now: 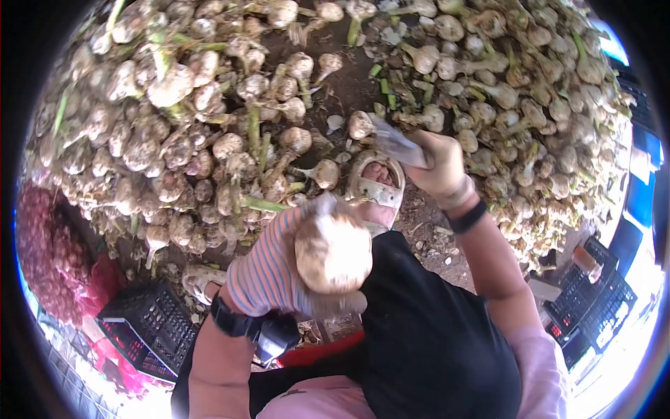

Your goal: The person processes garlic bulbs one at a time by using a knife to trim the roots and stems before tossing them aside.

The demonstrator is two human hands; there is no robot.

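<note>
My left hand [269, 255], in a striped work glove, is closed around a large garlic bulb [333, 253], held up close to the camera over my lap. The bulb is whitish with brown soil marks. Out in front on the right, my bare right hand [441, 166] grips a knife [399, 144], its pale blade smeared by motion and pointing left, apart from the bulb. Beyond the blade tip a loose garlic bulb [360, 125] lies on the ground by my shoe [377, 185].
Heaps of garlic with stalks spread at left [143, 133] and right [544, 112]. Cut green stalk pieces [384, 87] lie between them. Black crates stand at lower left [157, 325] and right [590, 300]. Red net sacks [52, 244] of bulbs sit at far left.
</note>
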